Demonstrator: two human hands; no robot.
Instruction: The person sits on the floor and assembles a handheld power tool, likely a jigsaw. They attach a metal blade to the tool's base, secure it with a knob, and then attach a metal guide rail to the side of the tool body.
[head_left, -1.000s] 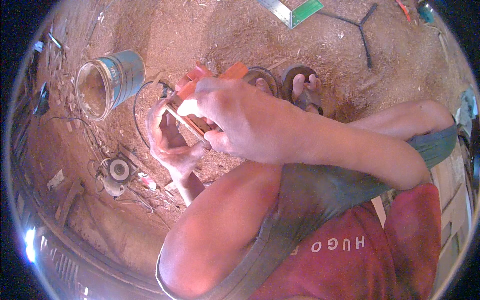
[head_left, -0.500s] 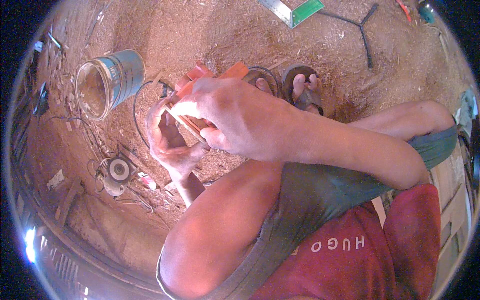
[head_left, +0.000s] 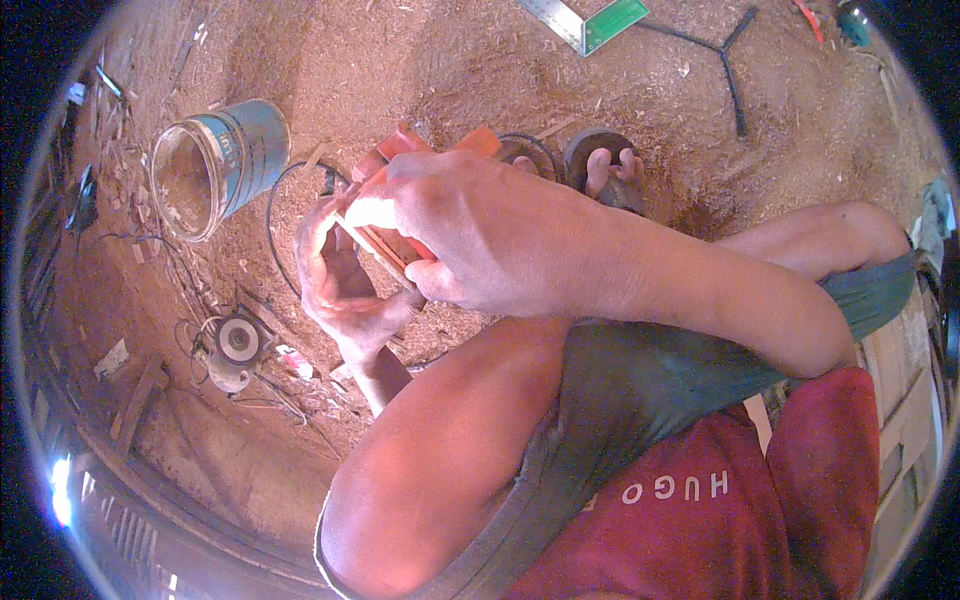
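Observation:
My right hand [head_left: 480,230] is closed over a reddish-orange wooden piece [head_left: 376,156], thumb below and fingers over its top. Its near side shows a pale, thin edge slanting down toward my thumb. Curled round the left side of the same piece, my left hand [head_left: 335,275] has its fingers bent and its thumb reaching toward my right thumb. Another orange end [head_left: 473,143] sticks out beyond my right hand; whether both parts are joined I cannot tell. My right hand hides most of the piece, so its full shape does not show.
An open blue-and-white bucket [head_left: 240,160] lies tipped at the left. Below it sits a small round-faced power tool [head_left: 238,340] among cords and scraps. Beyond my sandaled feet [head_left: 605,170], a green-handled try square [head_left: 610,22] and a dark forked cord [head_left: 728,60] lie on shavings.
My right hand and forearm have shifted very slightly, and the piece has tilted a little with them. My left hand keeps nearly the same place and curl.

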